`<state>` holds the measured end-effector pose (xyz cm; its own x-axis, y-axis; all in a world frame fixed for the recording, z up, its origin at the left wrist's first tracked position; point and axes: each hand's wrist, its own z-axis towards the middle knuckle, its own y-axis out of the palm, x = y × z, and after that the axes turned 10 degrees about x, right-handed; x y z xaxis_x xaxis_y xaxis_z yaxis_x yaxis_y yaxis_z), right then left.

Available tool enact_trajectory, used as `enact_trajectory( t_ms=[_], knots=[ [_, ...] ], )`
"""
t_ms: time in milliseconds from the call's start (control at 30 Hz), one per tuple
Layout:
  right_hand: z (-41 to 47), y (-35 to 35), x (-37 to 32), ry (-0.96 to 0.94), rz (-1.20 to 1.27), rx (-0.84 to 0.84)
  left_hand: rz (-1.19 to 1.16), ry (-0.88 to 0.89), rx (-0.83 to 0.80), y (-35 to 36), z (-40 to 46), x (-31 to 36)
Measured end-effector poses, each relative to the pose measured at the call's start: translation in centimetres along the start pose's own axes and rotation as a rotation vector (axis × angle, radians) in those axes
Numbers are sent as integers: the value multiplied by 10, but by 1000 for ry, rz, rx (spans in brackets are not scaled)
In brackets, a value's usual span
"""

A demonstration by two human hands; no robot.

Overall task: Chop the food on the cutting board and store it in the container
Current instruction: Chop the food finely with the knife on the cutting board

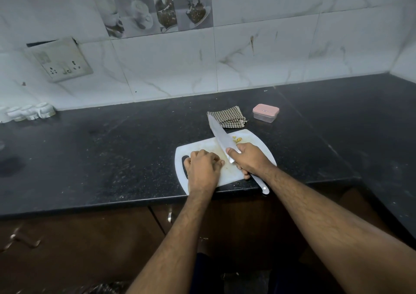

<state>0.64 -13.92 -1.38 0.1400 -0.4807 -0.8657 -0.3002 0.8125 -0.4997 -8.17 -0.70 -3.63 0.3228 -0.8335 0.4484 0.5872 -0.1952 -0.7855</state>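
Food [236, 139] sitting at board's [252, 136] one o'clock; right hand [249, 158] gripping knife [221, 139], left hand [203, 165] curling fingers, contents hidden, risking nicked knuckles.

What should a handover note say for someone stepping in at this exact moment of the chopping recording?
Right hand grips the knife, blade angled over the cutting board.
Left hand rests curled on the board's left part; whether it holds food underneath cannot be seen.
A few chopped yellow pieces lie at the board's far edge.
The container sits behind the board on the counter, pink lid on, beside a checked cloth.
Done: some chopping. Left: finish chopping, open the container, move the pieces in.
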Motion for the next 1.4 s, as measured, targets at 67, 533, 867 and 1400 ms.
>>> enact_trajectory(
  t_ms=[67, 533, 867, 1400],
  knots=[
    [-3, 1, -4, -11, -98, 8, -26, -23, -8, 0, 1, -2],
    [-6, 8, -17, -174, -568, 59, -163, -183, 25, 4, 4, -5],
    [1, 16, -11, -259, -617, 56, -161, -199, 60, 8, 7, -5],
    [8, 19, -19, -280, -697, -16, -157, -180, 35, 3, 5, -6]
  ],
)
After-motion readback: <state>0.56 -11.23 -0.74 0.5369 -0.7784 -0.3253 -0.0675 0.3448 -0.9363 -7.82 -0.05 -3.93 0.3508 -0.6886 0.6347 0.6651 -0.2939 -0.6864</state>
